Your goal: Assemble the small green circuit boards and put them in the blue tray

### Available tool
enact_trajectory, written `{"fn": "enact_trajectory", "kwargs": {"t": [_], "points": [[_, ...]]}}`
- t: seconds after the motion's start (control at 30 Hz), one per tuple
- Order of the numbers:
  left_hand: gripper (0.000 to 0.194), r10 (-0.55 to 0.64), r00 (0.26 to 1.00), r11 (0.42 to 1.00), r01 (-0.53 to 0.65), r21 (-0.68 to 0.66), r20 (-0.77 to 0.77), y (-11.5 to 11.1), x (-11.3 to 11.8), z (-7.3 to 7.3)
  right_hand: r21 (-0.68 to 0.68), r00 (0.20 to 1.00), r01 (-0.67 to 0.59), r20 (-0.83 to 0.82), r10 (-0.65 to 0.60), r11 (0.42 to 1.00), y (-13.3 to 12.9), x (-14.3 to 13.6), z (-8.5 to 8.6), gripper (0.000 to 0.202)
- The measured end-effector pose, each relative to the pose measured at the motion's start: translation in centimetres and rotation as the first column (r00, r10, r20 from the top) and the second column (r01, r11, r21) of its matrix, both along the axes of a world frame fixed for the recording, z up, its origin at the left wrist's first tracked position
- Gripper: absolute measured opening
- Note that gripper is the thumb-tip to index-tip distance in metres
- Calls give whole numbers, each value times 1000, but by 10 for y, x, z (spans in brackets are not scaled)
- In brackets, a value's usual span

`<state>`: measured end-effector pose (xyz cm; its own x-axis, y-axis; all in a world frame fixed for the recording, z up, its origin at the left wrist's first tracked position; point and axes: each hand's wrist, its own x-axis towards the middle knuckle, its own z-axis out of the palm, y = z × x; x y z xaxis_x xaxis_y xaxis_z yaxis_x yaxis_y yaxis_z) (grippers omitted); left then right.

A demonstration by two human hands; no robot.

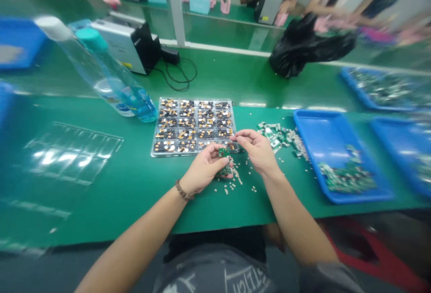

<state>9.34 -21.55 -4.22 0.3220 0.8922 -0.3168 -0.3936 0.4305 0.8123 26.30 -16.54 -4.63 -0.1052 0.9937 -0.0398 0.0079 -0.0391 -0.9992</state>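
A small green circuit board [224, 152] is held between the thumb and fingers of my left hand [207, 167], just in front of a clear compartment tray [153, 151]. The tray holds many small black, orange and white parts. My right hand [257, 149] is at the tray's right front corner, its thumb and index finger pinched together; anything between them is too small to make out. Small pale pieces [237, 174] lie scattered on the green table between and below my hands. More green boards and scraps [274, 135] are heaped to the right of my right hand.
Blue trays [323, 127] with green boards stand at the right. Two bottles [92, 41] and a machine [124, 44] are at the back left, a clear empty tray [90, 133] at the left. A black bag [292, 50] lies behind. People work across the table.
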Motion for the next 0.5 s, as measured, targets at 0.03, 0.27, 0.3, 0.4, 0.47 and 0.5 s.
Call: {"fn": "enact_trajectory", "kwargs": {"t": [0.03,0.27,0.3,0.4,0.47,0.5], "points": [[39,44,999,999,-43,22,-18,1,1,-1,-12,999,-3,-37,3,1000,-3,0,1,21],[37,288,939,950,-256,177,-189,3,4,-7,70,993,70,-99,-62,995,-26,-4,6,11],[36,310,923,943,-268,200,-226,3,4,-8,73,995,72,-78,-66,995,-29,-6,4,11],[33,352,896,927,-294,235,-270,5,5,-9,75,995,99,-35,-96,992,-34,-14,-2,17],[33,366,889,921,-305,243,-274,5,5,-9,121,991,133,3,-134,984,-37,-18,-4,18],[33,371,886,919,-306,249,-280,5,5,-9,155,988,144,29,-150,977,-38,-19,-5,17]]}}
